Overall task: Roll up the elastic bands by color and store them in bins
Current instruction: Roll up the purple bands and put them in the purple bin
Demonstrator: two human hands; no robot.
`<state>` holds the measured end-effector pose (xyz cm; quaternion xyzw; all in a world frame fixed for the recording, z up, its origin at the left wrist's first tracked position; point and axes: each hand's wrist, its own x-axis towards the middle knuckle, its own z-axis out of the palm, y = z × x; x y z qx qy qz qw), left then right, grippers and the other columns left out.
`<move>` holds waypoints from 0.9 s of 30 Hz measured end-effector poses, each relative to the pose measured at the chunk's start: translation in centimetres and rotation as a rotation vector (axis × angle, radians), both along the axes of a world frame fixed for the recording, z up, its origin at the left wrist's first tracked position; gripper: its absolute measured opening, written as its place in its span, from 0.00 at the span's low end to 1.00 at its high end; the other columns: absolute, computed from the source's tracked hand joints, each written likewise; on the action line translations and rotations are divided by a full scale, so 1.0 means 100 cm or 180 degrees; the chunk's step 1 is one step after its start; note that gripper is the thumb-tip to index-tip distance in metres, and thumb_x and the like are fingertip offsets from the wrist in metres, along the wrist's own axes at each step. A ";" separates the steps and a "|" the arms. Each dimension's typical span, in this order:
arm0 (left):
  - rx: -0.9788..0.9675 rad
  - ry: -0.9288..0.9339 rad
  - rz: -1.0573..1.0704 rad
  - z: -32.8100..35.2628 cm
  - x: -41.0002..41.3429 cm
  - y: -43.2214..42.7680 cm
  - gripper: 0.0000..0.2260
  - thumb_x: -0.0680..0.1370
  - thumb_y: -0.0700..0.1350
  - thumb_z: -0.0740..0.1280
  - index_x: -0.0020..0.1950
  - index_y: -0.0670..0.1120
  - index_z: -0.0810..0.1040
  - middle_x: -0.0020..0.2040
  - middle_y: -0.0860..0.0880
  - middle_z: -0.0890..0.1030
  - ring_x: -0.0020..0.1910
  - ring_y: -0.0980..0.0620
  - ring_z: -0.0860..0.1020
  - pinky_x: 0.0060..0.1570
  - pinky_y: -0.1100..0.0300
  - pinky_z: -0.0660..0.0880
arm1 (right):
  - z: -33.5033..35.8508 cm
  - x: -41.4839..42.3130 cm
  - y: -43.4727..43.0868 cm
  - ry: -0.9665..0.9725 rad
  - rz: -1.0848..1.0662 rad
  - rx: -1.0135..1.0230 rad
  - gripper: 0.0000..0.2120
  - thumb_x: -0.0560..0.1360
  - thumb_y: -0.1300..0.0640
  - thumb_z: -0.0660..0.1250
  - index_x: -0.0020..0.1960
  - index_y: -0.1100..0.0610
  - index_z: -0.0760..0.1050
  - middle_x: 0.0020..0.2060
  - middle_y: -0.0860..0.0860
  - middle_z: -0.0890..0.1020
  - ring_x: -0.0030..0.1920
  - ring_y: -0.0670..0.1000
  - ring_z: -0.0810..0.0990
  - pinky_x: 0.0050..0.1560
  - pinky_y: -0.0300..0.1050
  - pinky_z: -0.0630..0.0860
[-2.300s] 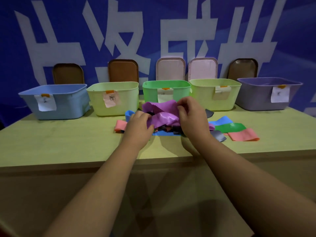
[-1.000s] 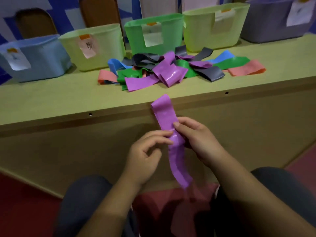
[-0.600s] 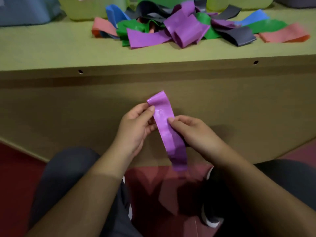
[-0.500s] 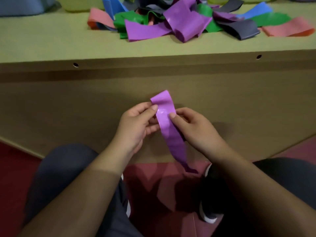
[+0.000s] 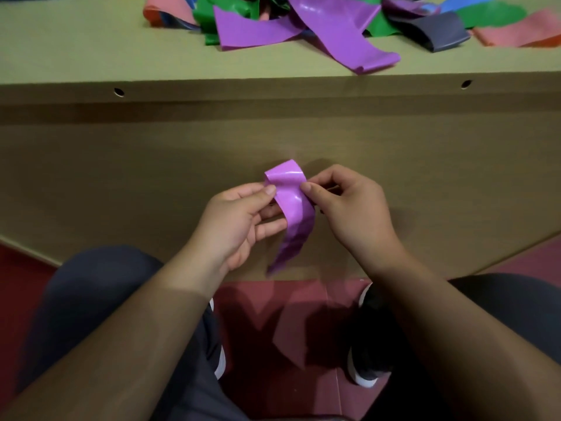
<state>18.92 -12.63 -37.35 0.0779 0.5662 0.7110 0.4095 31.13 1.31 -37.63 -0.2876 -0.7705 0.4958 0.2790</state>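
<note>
- Olive-green tabletop (image 5: 91, 53) runs across the upper edge of the view. Its tan front panel (image 5: 151, 177) is below, and a red floor (image 5: 288, 323) lies beneath the seated person's knees.
- Progress, as judged: early. A loose heap of flat elastic bands (image 5: 328, 22) in purple, green, grey, blue and salmon lies unrolled on the tabletop near its front edge. No finished roll is visible. No bin is in view, so what has been stored cannot be told.
- Item in hand: one glossy purple elastic band (image 5: 296, 214), held in the air in front of the panel, below table level and well apart from the heap.
- Left hand (image 5: 239, 220): left thumb (image 5: 268, 189) lies on the band's left edge near the top, with the fingers behind the strip. It pinches the band.
- Right hand (image 5: 355, 214): right thumb (image 5: 306, 187) lies on the opposite edge, with curled fingers behind. It is likewise pinching.
- Band's top end curls over just above both thumbs, so a first turn appears barely begun. The remainder hangs loose below the hands, its tail blurred.
- Remaining, as judged: complete this roll, bin it by colour, then repeat for the whole heap.
</note>
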 end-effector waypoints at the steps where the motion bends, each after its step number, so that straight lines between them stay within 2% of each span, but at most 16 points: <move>1: -0.0032 0.0039 0.0051 -0.001 0.000 0.000 0.02 0.83 0.38 0.68 0.53 0.42 0.81 0.41 0.47 0.86 0.39 0.54 0.85 0.38 0.55 0.84 | -0.001 0.000 -0.001 0.0003 0.0029 0.0020 0.05 0.78 0.57 0.76 0.43 0.52 0.84 0.36 0.45 0.86 0.37 0.41 0.81 0.43 0.37 0.76; 6: -0.0185 0.0225 0.0133 -0.003 -0.001 0.000 0.05 0.84 0.38 0.67 0.57 0.39 0.81 0.48 0.43 0.87 0.43 0.52 0.87 0.38 0.57 0.84 | 0.002 0.001 -0.001 -0.0071 0.0043 0.0084 0.05 0.78 0.56 0.77 0.43 0.52 0.84 0.36 0.46 0.86 0.39 0.45 0.83 0.43 0.39 0.77; 9: -0.0189 0.0019 0.0142 -0.002 -0.001 -0.003 0.06 0.84 0.36 0.67 0.60 0.38 0.80 0.45 0.44 0.87 0.39 0.54 0.86 0.37 0.57 0.84 | 0.003 0.003 -0.001 -0.0100 0.0086 0.0157 0.06 0.78 0.57 0.77 0.43 0.53 0.84 0.37 0.47 0.86 0.40 0.48 0.83 0.43 0.39 0.77; 12: -0.0272 -0.0088 0.0160 -0.002 -0.002 -0.005 0.07 0.84 0.34 0.64 0.61 0.36 0.79 0.43 0.43 0.87 0.37 0.53 0.86 0.35 0.55 0.84 | 0.001 0.003 -0.003 -0.0123 0.0118 0.0207 0.07 0.78 0.58 0.77 0.42 0.54 0.83 0.36 0.49 0.85 0.40 0.51 0.83 0.43 0.42 0.77; 16: -0.0422 -0.0222 0.0252 -0.001 -0.006 -0.007 0.07 0.85 0.33 0.62 0.58 0.35 0.79 0.45 0.41 0.85 0.35 0.52 0.86 0.33 0.57 0.83 | 0.001 0.003 -0.004 -0.0095 0.0140 -0.0001 0.06 0.79 0.58 0.75 0.43 0.54 0.83 0.37 0.50 0.86 0.42 0.52 0.84 0.47 0.47 0.79; 19: -0.0462 -0.0164 0.0385 -0.001 -0.010 -0.010 0.06 0.84 0.32 0.63 0.53 0.36 0.79 0.40 0.42 0.85 0.33 0.52 0.85 0.34 0.56 0.84 | 0.002 0.004 -0.003 -0.0112 0.0186 -0.0368 0.06 0.81 0.56 0.73 0.45 0.55 0.83 0.41 0.53 0.88 0.44 0.56 0.85 0.53 0.52 0.80; 22: -0.0596 0.0311 0.0434 -0.001 -0.009 -0.013 0.06 0.85 0.34 0.64 0.51 0.37 0.80 0.43 0.41 0.84 0.35 0.52 0.85 0.37 0.55 0.85 | 0.002 0.005 -0.002 -0.0100 0.0488 -0.0721 0.07 0.82 0.56 0.71 0.49 0.59 0.82 0.47 0.57 0.87 0.44 0.49 0.81 0.56 0.51 0.77; 24: -0.0820 0.0974 0.0452 -0.003 -0.008 -0.015 0.08 0.86 0.36 0.64 0.50 0.40 0.81 0.45 0.42 0.84 0.39 0.53 0.86 0.39 0.56 0.85 | 0.003 0.005 -0.004 0.0014 0.0615 -0.0900 0.08 0.81 0.56 0.71 0.49 0.60 0.80 0.46 0.57 0.86 0.46 0.47 0.78 0.57 0.48 0.74; 27: -0.0965 0.2070 0.0382 -0.007 -0.006 -0.019 0.09 0.85 0.38 0.66 0.49 0.47 0.83 0.44 0.46 0.85 0.44 0.50 0.87 0.42 0.55 0.85 | 0.007 0.005 -0.003 0.0230 0.0696 -0.1064 0.04 0.80 0.58 0.70 0.47 0.57 0.79 0.45 0.53 0.83 0.47 0.48 0.79 0.57 0.46 0.73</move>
